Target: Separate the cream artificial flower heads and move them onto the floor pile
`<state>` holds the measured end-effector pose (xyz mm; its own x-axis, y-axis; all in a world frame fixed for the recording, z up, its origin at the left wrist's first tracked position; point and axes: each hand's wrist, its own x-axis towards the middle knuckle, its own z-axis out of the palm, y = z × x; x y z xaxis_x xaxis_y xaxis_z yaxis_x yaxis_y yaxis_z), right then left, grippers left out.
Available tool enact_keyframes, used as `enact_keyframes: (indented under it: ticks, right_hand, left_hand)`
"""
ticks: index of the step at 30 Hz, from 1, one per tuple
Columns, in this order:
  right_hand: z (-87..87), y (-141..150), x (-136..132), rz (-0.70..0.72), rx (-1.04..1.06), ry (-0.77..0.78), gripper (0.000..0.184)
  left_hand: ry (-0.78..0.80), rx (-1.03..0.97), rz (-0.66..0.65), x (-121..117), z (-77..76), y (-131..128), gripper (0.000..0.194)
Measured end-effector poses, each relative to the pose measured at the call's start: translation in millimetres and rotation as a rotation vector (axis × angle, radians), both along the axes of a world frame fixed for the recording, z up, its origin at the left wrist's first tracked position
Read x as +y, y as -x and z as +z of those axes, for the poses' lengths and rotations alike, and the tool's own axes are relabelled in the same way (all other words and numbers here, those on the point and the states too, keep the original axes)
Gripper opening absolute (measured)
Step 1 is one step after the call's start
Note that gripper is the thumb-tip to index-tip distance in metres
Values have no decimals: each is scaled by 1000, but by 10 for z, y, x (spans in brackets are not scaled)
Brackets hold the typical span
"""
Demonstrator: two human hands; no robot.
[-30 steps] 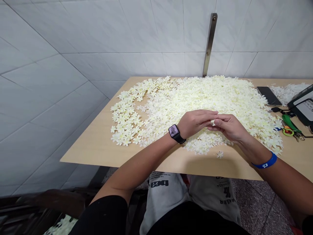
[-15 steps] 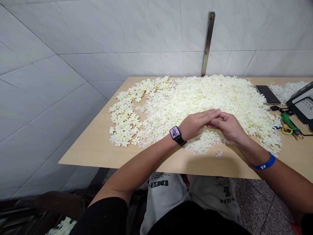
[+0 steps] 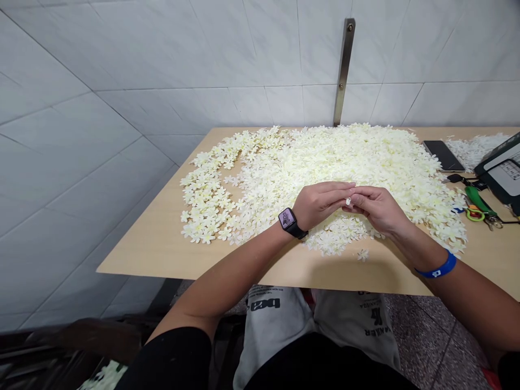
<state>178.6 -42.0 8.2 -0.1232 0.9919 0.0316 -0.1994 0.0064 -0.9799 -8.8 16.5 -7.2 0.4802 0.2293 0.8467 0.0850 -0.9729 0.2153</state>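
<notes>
White shiny wall tiles are standing behind a smooth, pale wooden table (image 3: 162,244). A flat metal strip (image 3: 343,70) is running up the wall at the back edge of the table.

A big heap of flowers (image 3: 325,157) is lying over most of the table. They are small, soft-looking and cream white, each with thin pointed petals like a little star. One lone flower (image 3: 362,254) is lying just in front of the heap, near the table's front edge.

Both hands are meeting above the front part of the heap. The left hand (image 3: 320,203) is curling in, with its fingertips pinching a tiny white piece (image 3: 348,201). The right hand (image 3: 377,208) is curling in too, and its fingertips are touching the same piece from the other side. What the piece is cannot be told, as it is too small.

A black square watch (image 3: 287,218) is sitting on the left wrist. A blue band (image 3: 436,267) is wrapping the right wrist.

To the right of the heap, a flat black phone (image 3: 442,155) is lying on the table. A green-handled tool (image 3: 477,200) and a dark box (image 3: 504,170) are lying farther right. A smaller white pile (image 3: 473,147) is sitting at the back, beyond the phone.
</notes>
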Motion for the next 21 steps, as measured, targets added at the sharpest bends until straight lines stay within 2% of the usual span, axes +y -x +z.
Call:
enact_keyframes:
  ticks: [5,10,12,16,21]
  right_hand:
    - [22,-1,13,-39,19,-35,35]
    - [43,19,-16,76,70,18,40]
    - [34,23,-19,71,46,24,39]
    - [13,14,-7,-13,-31,-10,41]
    - [33,-21,-11,-280,-309,-245,47]
  left_hand:
    - [-24,51,9,13,35,-35,42]
    - [58,-45,-11,8,21,-25,34]
    - [76,-64,-17,-3,26,-14,26]
    - [136,-18,-13,-21,78,-10,17]
    - [475,-18,-1,-56,161,-44,40]
